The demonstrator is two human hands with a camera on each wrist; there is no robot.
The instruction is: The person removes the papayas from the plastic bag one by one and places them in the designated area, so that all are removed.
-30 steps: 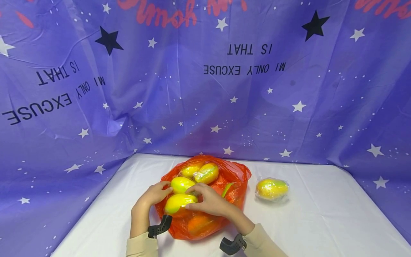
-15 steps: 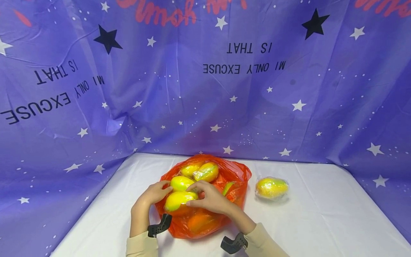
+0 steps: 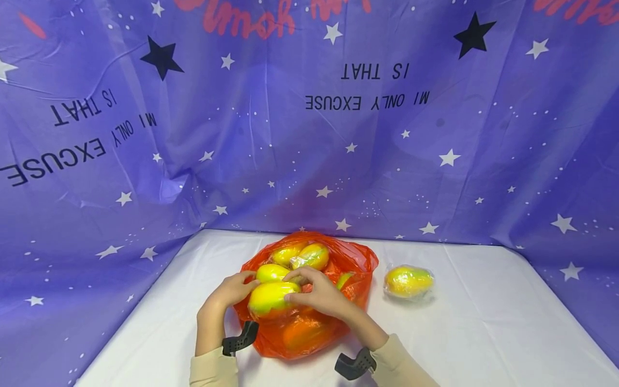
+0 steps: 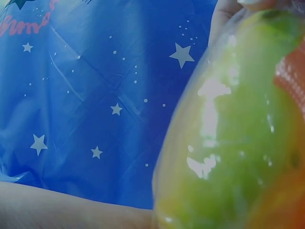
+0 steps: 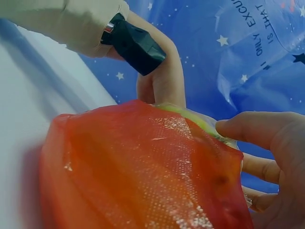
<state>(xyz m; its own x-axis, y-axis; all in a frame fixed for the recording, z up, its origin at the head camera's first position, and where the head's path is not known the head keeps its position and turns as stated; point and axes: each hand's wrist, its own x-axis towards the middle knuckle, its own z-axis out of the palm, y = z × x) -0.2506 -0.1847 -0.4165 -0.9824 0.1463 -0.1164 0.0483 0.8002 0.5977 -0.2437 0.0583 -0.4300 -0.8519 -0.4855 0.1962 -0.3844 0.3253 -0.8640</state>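
Observation:
A red plastic bag (image 3: 309, 338) stands open on the table, with several yellow-green mangoes in clear wrap at its mouth. My right hand (image 3: 321, 293) grips the right end of the nearest mango (image 3: 271, 300), thumb on the near side and fingers over the far side. At the bag's left edge is my left hand (image 3: 232, 290), its fingertips beside the nearest mango and another mango (image 3: 270, 273); whether they pinch the bag is hidden. The left wrist view shows a wrapped mango (image 4: 228, 124) up close. In the right wrist view, bag film (image 5: 143, 167) covers most of the fruit.
One wrapped mango (image 3: 409, 281) lies alone on the white tablecloth (image 3: 483, 333), right of the bag. Two more mangoes (image 3: 311, 256) sit at the back of the bag's mouth. A purple star-printed curtain (image 3: 338, 161) surrounds the table's back and sides.
My right hand and the nearest mango have shifted slightly up and to the right in the head view. My left hand stays in place, and so does the lone mango.

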